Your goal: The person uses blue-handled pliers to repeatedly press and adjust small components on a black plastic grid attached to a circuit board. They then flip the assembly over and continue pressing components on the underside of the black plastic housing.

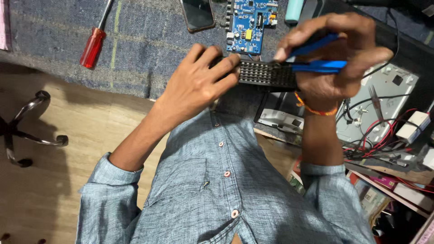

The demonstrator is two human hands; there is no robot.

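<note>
Left hand: our left hand (199, 83) clamps the near end of a black remote control (266, 73), fingers (224, 68) curled over its button face.
Right hand: our right hand (337, 54) is clenched around blue-handled pliers (316, 67), whose tip meets the remote's far edge; we cannot see the tip itself.
Remote position: we hold it in the air above our lap, just in front of the blue cloth-covered tabletop (135, 45).
Doing it well: we judge a steady left grip matters most, with the tool worked gently along the seam so it does not slip toward the fingers.
Nearby on the cloth: a blue circuit board (250, 25), a dark phone (197, 14) and a red-handled screwdriver (93, 45), all well apart from our hands.
To our right: an opened metal chassis (384, 104) with red and black wires (384, 135).
</note>
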